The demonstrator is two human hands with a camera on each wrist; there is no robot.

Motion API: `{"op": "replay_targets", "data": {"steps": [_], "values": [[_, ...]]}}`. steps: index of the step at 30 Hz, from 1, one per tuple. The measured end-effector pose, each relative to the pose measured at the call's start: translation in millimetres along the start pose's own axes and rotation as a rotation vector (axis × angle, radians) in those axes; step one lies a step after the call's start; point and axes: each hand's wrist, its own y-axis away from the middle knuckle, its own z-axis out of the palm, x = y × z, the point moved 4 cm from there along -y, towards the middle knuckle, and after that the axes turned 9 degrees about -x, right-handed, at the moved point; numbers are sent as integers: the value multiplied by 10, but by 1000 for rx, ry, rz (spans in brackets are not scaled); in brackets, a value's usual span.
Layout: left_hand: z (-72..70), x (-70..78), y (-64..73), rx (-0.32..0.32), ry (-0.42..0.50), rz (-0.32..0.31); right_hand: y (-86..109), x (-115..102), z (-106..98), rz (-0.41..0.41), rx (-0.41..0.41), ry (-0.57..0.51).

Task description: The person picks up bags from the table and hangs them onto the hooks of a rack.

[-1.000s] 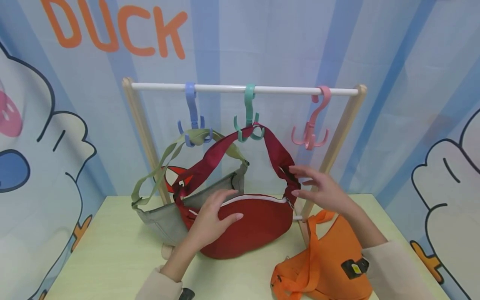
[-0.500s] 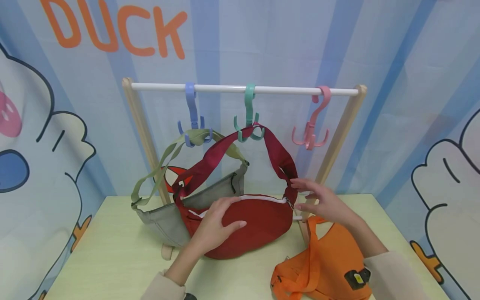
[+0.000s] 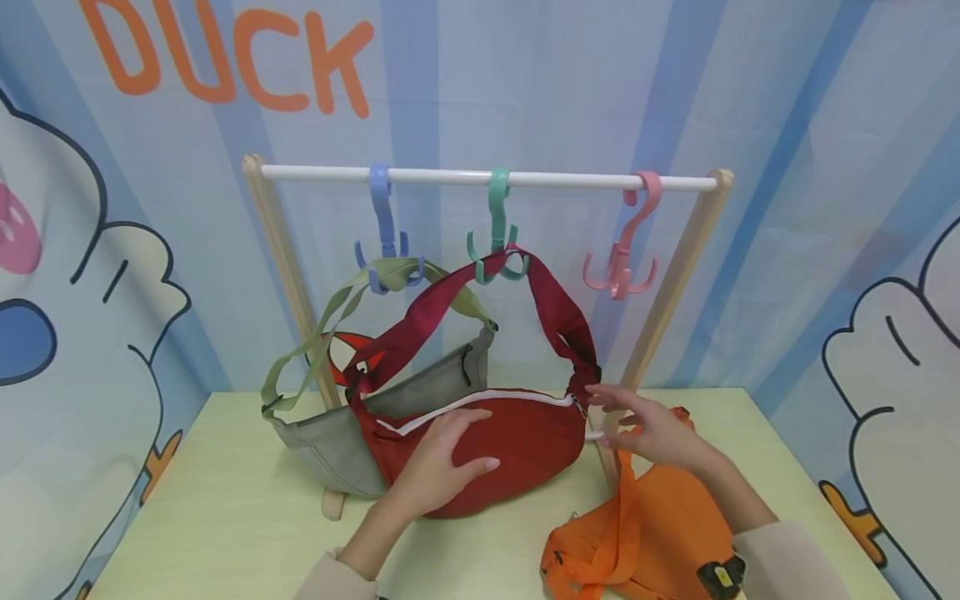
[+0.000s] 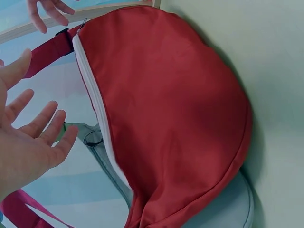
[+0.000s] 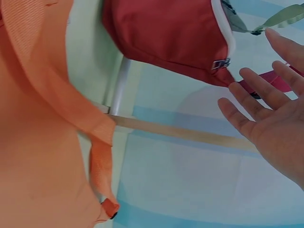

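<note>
A red waist bag [image 3: 510, 450] with a white zipper hangs by its dark red strap [image 3: 558, 308] from the green hook [image 3: 498, 225]. My left hand [image 3: 438, 467] hovers in front of the bag's left half, fingers spread, holding nothing; in the left wrist view the palm [image 4: 23, 152] faces the zipper side. My right hand [image 3: 656, 429] is beside the bag's right end, fingers loosely extended near the strap's lower end. The right wrist view shows those fingers [image 5: 251, 99] close to the zipper pull. Behind the red bag, a grey bag [image 3: 337, 450] hangs from the blue hook [image 3: 384, 221].
An orange bag [image 3: 667, 525] lies on the pale yellow table at the right, below my right forearm. The rack's white rod [image 3: 442, 177] stands on wooden side posts [image 3: 678, 275]. A pink hook [image 3: 621, 258] hangs bare at its right. A printed curtain is behind.
Both hands have moved down a little along the red bag, the right one from the strap toward the bag's right end. The bags stay where they were.
</note>
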Motion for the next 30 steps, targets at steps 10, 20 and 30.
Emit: {"op": "replay_targets", "data": {"steps": [10, 20, 30], "values": [[179, -57, -7, -105, 0, -30, 79, 226, 69, 48, -70, -46], [307, -96, -9, -135, -15, -1, 190, 392, 142, 83, -113, -80], [432, -122, 6, -198, -8, -47, 297, 614, 239, 113, -136, -140]]}}
